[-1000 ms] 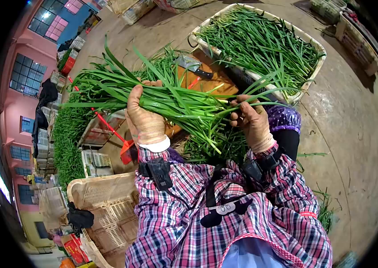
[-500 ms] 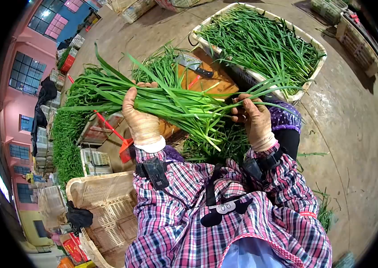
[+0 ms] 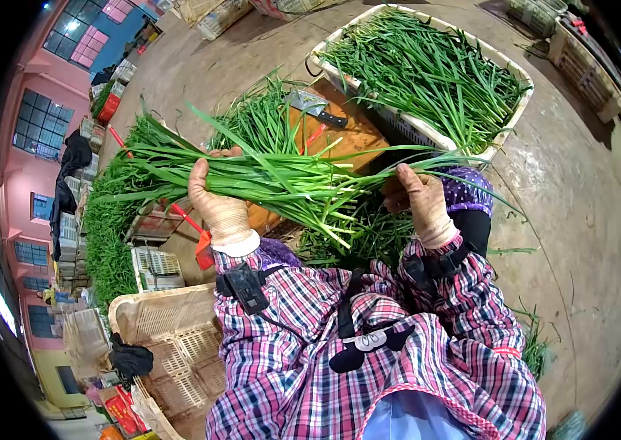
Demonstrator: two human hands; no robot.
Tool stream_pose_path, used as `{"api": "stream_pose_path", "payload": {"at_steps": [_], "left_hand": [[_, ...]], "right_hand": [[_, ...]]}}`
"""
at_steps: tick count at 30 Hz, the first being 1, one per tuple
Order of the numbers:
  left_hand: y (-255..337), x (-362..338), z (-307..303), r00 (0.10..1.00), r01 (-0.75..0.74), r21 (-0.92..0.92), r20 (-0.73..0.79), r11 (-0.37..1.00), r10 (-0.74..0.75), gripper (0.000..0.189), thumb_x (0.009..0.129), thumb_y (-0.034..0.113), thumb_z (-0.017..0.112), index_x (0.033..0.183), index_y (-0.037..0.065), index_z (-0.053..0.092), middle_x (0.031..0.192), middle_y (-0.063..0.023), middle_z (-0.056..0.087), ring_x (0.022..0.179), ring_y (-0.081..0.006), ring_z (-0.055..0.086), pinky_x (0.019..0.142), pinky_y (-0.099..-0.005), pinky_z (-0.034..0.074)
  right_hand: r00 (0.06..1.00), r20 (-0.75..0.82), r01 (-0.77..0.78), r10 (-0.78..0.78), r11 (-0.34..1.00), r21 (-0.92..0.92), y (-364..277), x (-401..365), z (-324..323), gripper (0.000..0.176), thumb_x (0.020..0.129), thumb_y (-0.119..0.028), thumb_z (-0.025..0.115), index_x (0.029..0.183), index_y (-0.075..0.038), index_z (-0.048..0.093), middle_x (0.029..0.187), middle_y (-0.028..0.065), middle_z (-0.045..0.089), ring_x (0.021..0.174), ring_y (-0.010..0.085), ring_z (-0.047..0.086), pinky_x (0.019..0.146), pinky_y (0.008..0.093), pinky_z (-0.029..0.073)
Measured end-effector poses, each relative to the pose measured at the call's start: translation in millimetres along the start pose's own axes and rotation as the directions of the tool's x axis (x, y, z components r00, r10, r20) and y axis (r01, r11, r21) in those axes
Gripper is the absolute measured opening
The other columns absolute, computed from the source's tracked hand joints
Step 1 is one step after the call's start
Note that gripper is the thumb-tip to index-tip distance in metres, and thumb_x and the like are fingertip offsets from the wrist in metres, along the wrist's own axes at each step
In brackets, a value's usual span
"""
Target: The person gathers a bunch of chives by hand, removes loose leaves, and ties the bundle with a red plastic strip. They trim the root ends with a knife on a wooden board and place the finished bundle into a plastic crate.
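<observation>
My left hand (image 3: 221,213) is closed around a thick bunch of garlic chives (image 3: 274,176), thumb on top. The pale stem ends point right and the long leaves trail left. Thumb and fingers of my right hand (image 3: 425,204) pinch a few loose chive strands (image 3: 380,176) beside the stem ends; their leaves droop out to the right. Under the bunch is a wooden board (image 3: 347,139), on which a cleaver (image 3: 314,107) with a black handle lies near more chives (image 3: 259,121). Cut greens (image 3: 376,235) lie below, between my knees.
A white crate (image 3: 523,95) full of chives stands at the upper right. A tan plastic crate (image 3: 171,352) is at the lower left, with a red-handled dustpan (image 3: 204,249) above it. Piled greens (image 3: 108,242) line the left; scraps (image 3: 534,345) lie on the floor at right.
My left hand and the bunch have shifted slightly left. My right hand stays nearly in place, so the pinched strands now stretch farther out from the stem ends.
</observation>
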State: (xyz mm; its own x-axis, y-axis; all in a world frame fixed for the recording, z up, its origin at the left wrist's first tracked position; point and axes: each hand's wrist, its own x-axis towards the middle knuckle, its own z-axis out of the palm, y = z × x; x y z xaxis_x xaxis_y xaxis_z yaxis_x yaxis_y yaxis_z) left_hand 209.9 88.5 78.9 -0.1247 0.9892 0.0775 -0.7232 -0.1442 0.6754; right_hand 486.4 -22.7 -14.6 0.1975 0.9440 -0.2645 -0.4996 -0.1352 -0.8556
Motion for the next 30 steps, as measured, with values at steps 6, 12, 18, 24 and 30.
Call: {"api": "stream_pose_path", "payload": {"at_steps": [6,12,18,24,30], "left_hand": [[-0.1,-3.7,-1.7,1.000,-0.003,-0.020,0.028,1.000,0.003,0.020,0.086,0.017,0.055,0.098,0.001,0.055,0.088,-0.0100,0.059,0.088,-0.0259,0.058,0.095,-0.0474,0.045],[-1.3,-11.6,15.5,0.994,-0.051,0.003,0.099,0.999,0.050,0.022,0.086,0.013,0.057,0.106,0.003,0.054,0.089,-0.0099,0.061,0.086,-0.0243,0.059,0.098,-0.0477,0.041],[3.1,-16.1,30.3,0.987,-0.012,0.030,0.162,0.999,0.007,0.024,0.086,0.016,0.056,0.107,0.005,0.056,0.089,-0.0079,0.060,0.088,-0.0246,0.058,0.097,-0.0536,0.041],[2.0,-15.8,34.9,0.987,0.018,-0.035,0.162,0.999,-0.012,0.021,0.085,0.011,0.055,0.105,0.005,0.056,0.089,-0.0087,0.060,0.087,-0.0240,0.058,0.100,-0.0534,0.038],[1.1,-17.8,40.9,0.996,-0.040,0.026,0.080,0.999,0.037,0.020,0.084,0.012,0.056,0.102,0.004,0.054,0.084,-0.0096,0.059,0.081,-0.0249,0.058,0.091,-0.0488,0.046]], "right_hand": [[0.995,0.073,-0.064,0.065,0.998,-0.022,-3.6,-6.1,3.5,0.043,0.090,-0.043,0.058,0.087,0.000,0.065,0.070,0.0077,0.065,0.051,0.0145,0.059,0.048,0.0257,0.048],[0.904,0.394,-0.090,0.163,0.977,-0.196,-30.2,-26.9,10.4,0.027,0.089,-0.029,0.061,0.092,-0.002,0.066,0.073,0.0038,0.064,0.056,0.0082,0.057,0.051,0.0210,0.045],[0.675,0.585,0.731,-0.450,0.518,-0.445,-58.4,-34.8,30.0,0.015,0.081,-0.009,0.065,0.096,-0.006,0.065,0.084,0.0062,0.064,0.074,0.0193,0.062,0.067,0.0287,0.050],[0.681,0.711,0.663,-0.174,-0.265,-0.700,-54.9,-12.8,50.5,0.012,0.083,-0.014,0.053,0.092,-0.014,0.061,0.085,0.0061,0.061,0.075,0.0261,0.064,0.063,0.0371,0.053],[0.617,0.785,0.765,-0.055,-0.192,-0.615,-59.8,12.7,48.5,0.011,0.076,-0.015,0.059,0.085,-0.011,0.063,0.081,0.0106,0.063,0.081,0.0288,0.065,0.068,0.0389,0.051]]}}
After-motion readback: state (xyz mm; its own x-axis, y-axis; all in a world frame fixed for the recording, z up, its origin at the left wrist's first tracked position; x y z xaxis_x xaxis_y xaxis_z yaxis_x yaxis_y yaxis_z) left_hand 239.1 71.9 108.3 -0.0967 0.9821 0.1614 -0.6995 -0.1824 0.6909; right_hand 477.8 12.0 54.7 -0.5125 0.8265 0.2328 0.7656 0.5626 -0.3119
